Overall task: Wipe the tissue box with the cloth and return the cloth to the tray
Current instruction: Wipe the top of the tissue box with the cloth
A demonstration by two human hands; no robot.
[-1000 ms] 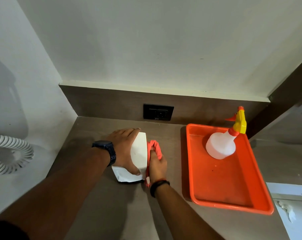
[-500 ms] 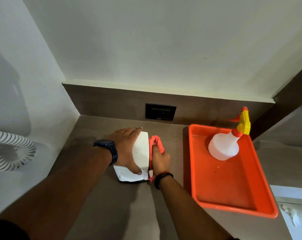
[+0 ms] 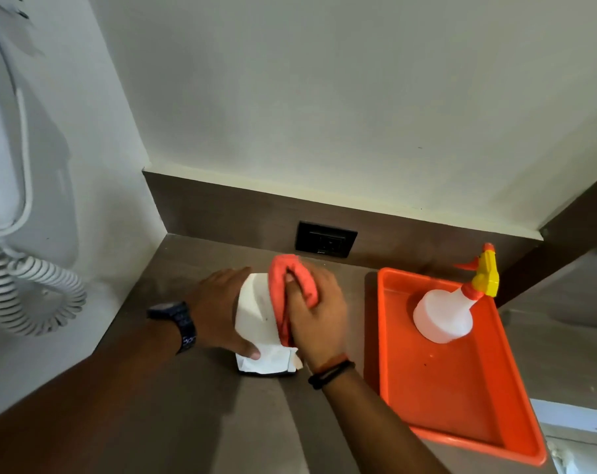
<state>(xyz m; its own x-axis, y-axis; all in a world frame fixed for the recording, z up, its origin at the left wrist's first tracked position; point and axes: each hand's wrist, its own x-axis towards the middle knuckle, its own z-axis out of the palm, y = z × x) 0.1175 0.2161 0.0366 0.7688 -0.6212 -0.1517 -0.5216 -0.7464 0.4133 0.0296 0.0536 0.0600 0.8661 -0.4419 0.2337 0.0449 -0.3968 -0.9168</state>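
Observation:
A white tissue box (image 3: pixel 257 316) stands on the brown counter near the corner. My left hand (image 3: pixel 218 309) grips its left side, thumb on the front face. My right hand (image 3: pixel 319 316) holds a bunched orange-red cloth (image 3: pixel 288 278) pressed on the box's top and right side. The orange tray (image 3: pixel 461 398) lies to the right of the box, apart from it.
A white spray bottle (image 3: pixel 442 314) with a yellow and orange trigger stands in the tray's far end. A black wall socket (image 3: pixel 326 239) sits in the back panel. A white coiled cord (image 3: pixel 26 292) hangs on the left wall. A white ledge (image 3: pixel 577 429) lies at right.
My right hand has moved the cloth from the box's right side up onto its top and toward the far end. My left hand still holds the box.

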